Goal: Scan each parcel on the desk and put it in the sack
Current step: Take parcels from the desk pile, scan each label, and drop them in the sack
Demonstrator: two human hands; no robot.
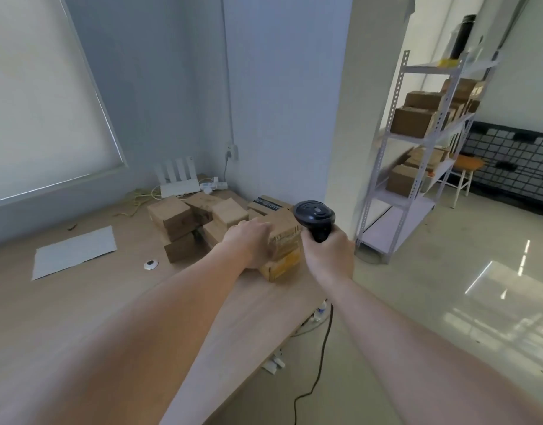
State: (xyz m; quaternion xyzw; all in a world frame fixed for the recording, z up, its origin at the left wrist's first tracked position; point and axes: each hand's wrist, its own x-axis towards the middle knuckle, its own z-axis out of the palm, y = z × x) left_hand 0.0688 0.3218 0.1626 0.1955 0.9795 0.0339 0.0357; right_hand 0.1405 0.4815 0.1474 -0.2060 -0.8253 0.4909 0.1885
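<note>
Several brown cardboard parcels [199,222] lie piled at the far right of the wooden desk [80,305]. My left hand [248,240] grips a taped brown parcel [285,234] that rests on top of another box near the desk's right edge. Beside it, my right hand [328,253] holds a black barcode scanner [314,217] by its handle, head up, just right of the parcel. No sack is in view.
A white paper sheet [75,251] and a small round disc [150,264] lie on the desk. A white router [179,180] and cables sit in the corner. Right of the desk stands a metal shelf [417,139] with boxes; a black cable [319,363] hangs below.
</note>
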